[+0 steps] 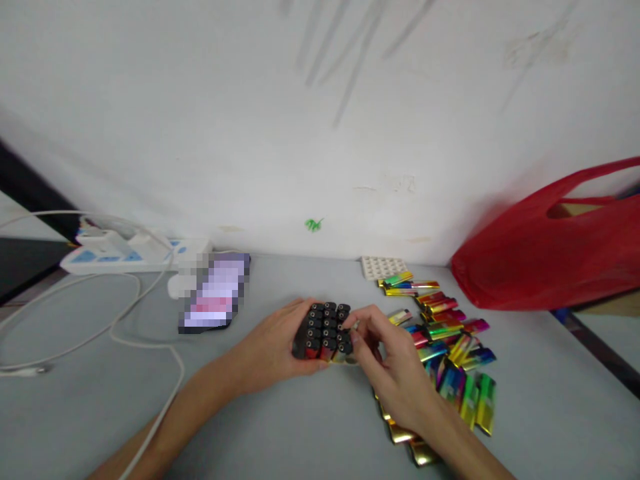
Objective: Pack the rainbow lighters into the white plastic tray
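My left hand (277,350) grips a block of lighters (325,331) mid-table. My right hand (385,357) pinches one at the block's right edge. I'd keep the rows squeezed flush, loose lighters (453,353) lying just right.

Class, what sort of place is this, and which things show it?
Probably a small packing bench against a wall: loose foil-coloured lighters, a power strip and a red plastic bag on a grey table.
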